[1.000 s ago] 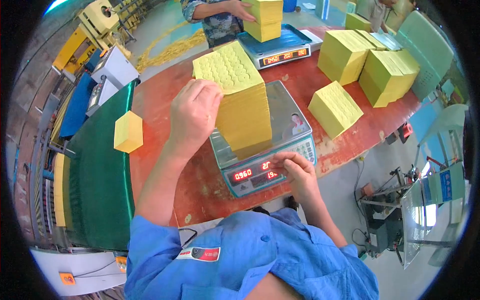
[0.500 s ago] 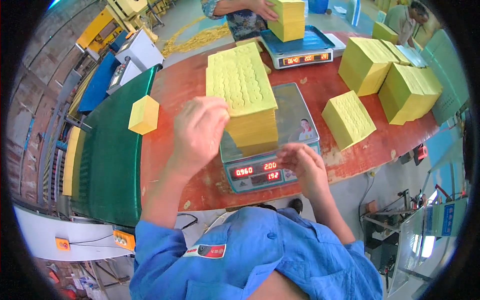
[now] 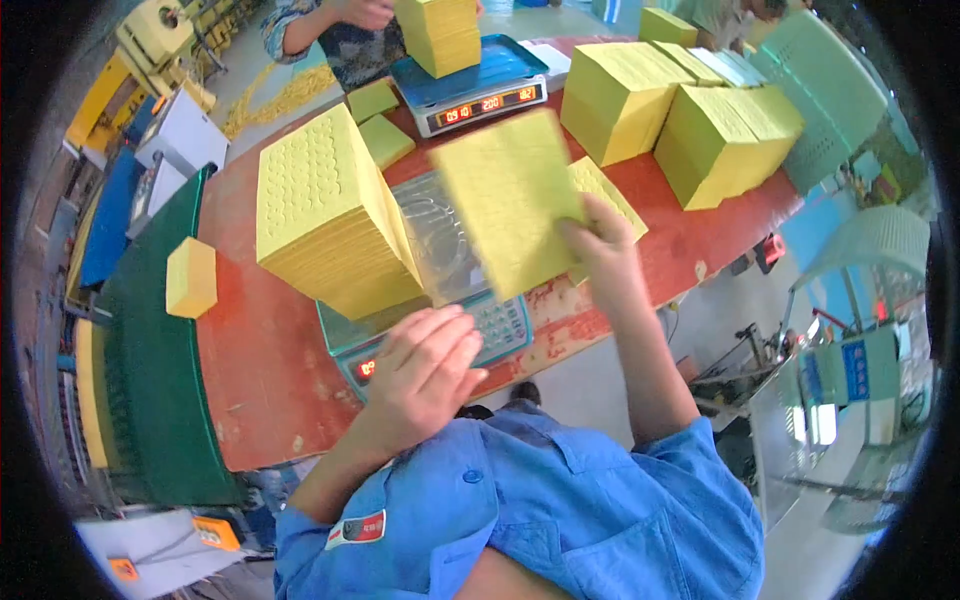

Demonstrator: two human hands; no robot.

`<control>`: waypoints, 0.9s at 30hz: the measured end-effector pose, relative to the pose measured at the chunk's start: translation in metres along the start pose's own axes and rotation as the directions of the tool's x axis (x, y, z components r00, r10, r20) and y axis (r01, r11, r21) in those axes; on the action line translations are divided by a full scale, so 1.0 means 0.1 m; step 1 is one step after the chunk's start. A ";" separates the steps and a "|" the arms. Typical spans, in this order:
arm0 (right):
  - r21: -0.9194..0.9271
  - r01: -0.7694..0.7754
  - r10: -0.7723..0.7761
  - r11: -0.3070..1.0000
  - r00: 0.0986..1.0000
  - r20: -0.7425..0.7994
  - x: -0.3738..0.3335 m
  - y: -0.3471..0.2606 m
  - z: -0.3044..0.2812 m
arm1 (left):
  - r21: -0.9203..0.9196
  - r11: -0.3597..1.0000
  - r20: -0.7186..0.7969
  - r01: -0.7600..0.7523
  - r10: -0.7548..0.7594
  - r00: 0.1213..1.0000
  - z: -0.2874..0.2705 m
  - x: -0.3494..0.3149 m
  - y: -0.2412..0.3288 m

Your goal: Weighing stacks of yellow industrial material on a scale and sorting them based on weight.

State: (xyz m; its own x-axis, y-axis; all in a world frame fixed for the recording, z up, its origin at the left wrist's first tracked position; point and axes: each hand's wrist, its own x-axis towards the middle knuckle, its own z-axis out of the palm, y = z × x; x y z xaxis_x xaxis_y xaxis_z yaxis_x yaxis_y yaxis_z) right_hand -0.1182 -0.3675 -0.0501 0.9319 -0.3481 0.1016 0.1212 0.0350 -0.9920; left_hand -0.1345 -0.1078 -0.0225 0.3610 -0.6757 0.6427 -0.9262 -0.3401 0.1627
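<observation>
My right hand (image 3: 605, 240) pinches the edge of a thin yellow batch of paper (image 3: 510, 195), blurred by motion and held tilted above the right side of the near scale (image 3: 500, 325). A tall stack of yellow paper (image 3: 335, 215) with rows of wavy cut marks sits on the left part of that scale. Just in front of it is my left hand (image 3: 425, 375), fingers stretched out and holding nothing; it covers much of the scale's red display. A smaller yellow stack (image 3: 610, 195) lies on the table, partly hidden behind the held paper.
Across the red table (image 3: 265, 365), a person's hand (image 3: 365, 12) is near a yellow stack (image 3: 440, 35) on a second scale (image 3: 480, 85). Large yellow stacks (image 3: 625, 95) stand at the far right. One small block (image 3: 190, 278) lies left, beside a green surface (image 3: 150, 370).
My right hand now holds a thin batch of paper, raised to the right. The left hand has dropped from the tall stack to the scale's front. The view has shifted right.
</observation>
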 end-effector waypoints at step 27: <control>-0.765 0.083 -0.034 0.639 0.996 0.080 0.82 0.41 -1.35 | -0.587 0.249 0.138 0.770 -0.907 0.398 2.58 0.95 -0.04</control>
State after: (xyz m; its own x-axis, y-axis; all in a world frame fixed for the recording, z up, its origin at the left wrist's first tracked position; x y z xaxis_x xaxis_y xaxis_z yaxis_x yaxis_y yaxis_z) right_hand -0.0826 -0.5214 -0.0924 0.9516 -0.2733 0.1406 -0.1069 -0.7230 -0.6825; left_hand -0.0689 -0.3389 -0.1552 0.9987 -0.0510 0.0053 -0.0165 -0.2212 0.9751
